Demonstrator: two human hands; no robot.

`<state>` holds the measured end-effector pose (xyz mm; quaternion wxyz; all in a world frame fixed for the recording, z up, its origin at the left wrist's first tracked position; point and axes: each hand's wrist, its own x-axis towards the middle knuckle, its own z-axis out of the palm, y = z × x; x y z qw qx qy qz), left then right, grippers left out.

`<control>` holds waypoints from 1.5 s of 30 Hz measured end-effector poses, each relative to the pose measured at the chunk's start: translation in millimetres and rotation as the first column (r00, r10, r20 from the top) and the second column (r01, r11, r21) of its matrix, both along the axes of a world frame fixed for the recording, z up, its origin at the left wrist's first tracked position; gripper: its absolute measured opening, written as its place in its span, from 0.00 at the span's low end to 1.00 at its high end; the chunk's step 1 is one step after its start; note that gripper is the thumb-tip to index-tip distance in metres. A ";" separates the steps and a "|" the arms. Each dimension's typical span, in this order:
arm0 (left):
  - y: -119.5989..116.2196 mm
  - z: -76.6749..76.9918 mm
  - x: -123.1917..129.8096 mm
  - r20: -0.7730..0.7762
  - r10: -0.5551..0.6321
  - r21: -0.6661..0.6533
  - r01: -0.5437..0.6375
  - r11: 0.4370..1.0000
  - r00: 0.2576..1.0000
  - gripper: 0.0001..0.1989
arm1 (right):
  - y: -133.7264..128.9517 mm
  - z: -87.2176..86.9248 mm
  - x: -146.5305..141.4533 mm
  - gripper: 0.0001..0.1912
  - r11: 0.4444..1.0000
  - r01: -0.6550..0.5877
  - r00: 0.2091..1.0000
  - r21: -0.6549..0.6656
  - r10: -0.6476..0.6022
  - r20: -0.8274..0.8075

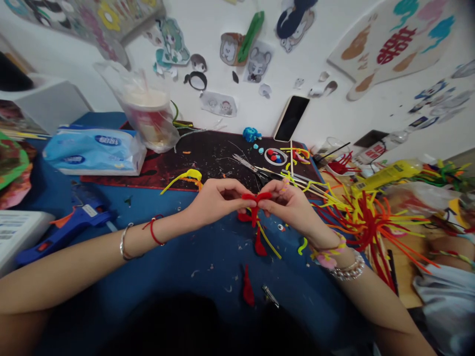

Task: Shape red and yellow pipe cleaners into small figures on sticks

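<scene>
Both hands meet over the middle of the desk at a small red pipe-cleaner piece with petal-like parts. My left hand pinches its left side between thumb and forefinger, while my right hand pinches the right side. Below them a yellow pipe cleaner slants down beside a red leaf-shaped piece. Closer to me lie another red leaf-shaped piece and a metal hair clip. A curled yellow-and-orange pipe cleaner rests beyond my left hand.
Scissors lie on the dark mat behind the hands, near a bowl of pompoms. A blue glue gun and tissue pack are at left, with a bagged drink cup. Loose pipe cleaners spread at right. A phone leans on the wall.
</scene>
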<state>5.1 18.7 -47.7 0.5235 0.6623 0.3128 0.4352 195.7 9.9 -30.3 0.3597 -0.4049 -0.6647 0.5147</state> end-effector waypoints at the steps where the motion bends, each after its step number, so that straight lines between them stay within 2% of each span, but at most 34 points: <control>1: -0.6 0.1 0.1 0.009 0.009 0.011 -0.009 1.000 1.000 0.08 | -0.1 -0.4 -0.1 0.08 1.000 -0.006 1.000 -0.003 0.006 -0.004; 4: -2.9 -0.3 0.6 0.039 0.017 0.025 -0.018 1.000 0.999 0.07 | -0.1 -1.0 -0.7 0.09 0.999 -0.020 1.000 -0.027 0.020 -0.016; 11: -5.9 -5.2 3.7 0.037 0.018 -0.011 -0.018 1.000 0.999 0.08 | 2.2 -5.8 -1.9 0.10 0.982 -0.038 0.998 -0.186 0.028 -0.058; 19: -4.1 -3.2 3.9 0.026 0.031 -0.049 -0.029 0.998 0.999 0.07 | 4.4 -18.4 -5.1 0.09 0.948 -0.097 0.978 -0.304 0.033 -0.207; 25: -2.5 -3.6 3.6 -0.019 -0.013 -0.091 0.011 0.996 1.000 0.09 | 4.7 -13.3 -2.9 0.13 0.971 0.003 0.993 -0.240 -0.031 -0.116; 28: -3.3 -5.9 3.5 -0.050 -0.015 -0.052 0.013 0.999 0.999 0.09 | 3.6 -10.8 -2.7 0.14 0.973 0.031 0.995 -0.229 -0.051 -0.081; 30: -4.0 -6.5 3.1 -0.076 0.026 0.013 -0.025 1.000 0.997 0.08 | 2.5 -10.9 -3.2 0.13 0.974 0.018 0.996 -0.227 -0.038 -0.085; 34: -3.4 -3.9 1.2 -0.105 0.171 0.218 -0.145 0.965 0.980 0.05 | -1.2 -12.4 -5.8 0.09 0.961 -0.039 0.980 -0.272 -0.016 -0.197; 36: -2.3 -2.4 0.5 -0.082 0.216 0.275 -0.186 0.943 0.973 0.04 | -3.9 -12.4 -7.9 0.08 0.945 -0.081 0.964 -0.317 -0.006 -0.265; 39: -2.2 -1.8 0.6 -0.043 0.240 0.290 -0.218 0.932 0.970 0.04 | -8.1 -11.5 -11.2 0.11 0.915 -0.183 0.957 -0.360 0.082 -0.278; 42: -4.6 -2.4 1.6 -0.025 0.214 0.271 -0.199 0.942 0.977 0.05 | -11.7 -11.0 -13.8 0.16 0.886 -0.286 0.946 -0.365 0.201 -0.255; 45: -6.8 -3.0 2.3 -0.009 0.190 0.257 -0.181 0.949 0.982 0.05 | -13.5 -12.2 -15.4 0.14 0.895 -0.301 0.942 -0.329 0.225 -0.251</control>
